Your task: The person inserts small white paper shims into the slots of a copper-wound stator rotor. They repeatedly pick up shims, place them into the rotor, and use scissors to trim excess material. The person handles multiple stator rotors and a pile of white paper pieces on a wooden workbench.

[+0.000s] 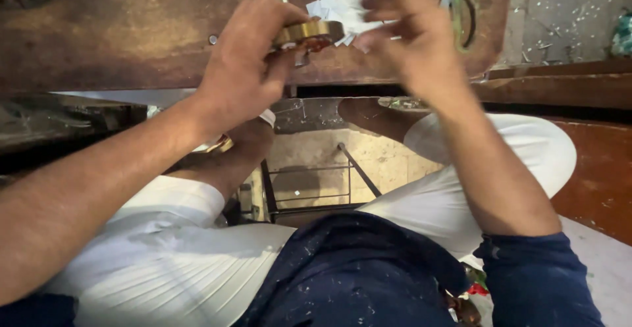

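— Pinching the brass ring (309, 32) by its rim, that's how I have it: my left hand (240, 70) is clenched round it, thumb under, fingers over, held just above the worktop (131, 30)
— Heavy?
— I'd judge it solid for its size, stiff metal, smooth and a bit slippery on the polished band, so the edge is the safest grip. Something reddish sits on its underside; I can't tell what
— And your other hand?
— My right hand (408, 34) is blurred, fingers loosely curled just beside the ring, over the white paper scraps (342, 1). Whether it holds one, I cannot tell. Those are light, flimsy, easily scattered. The wood beneath is worn, dark and rough
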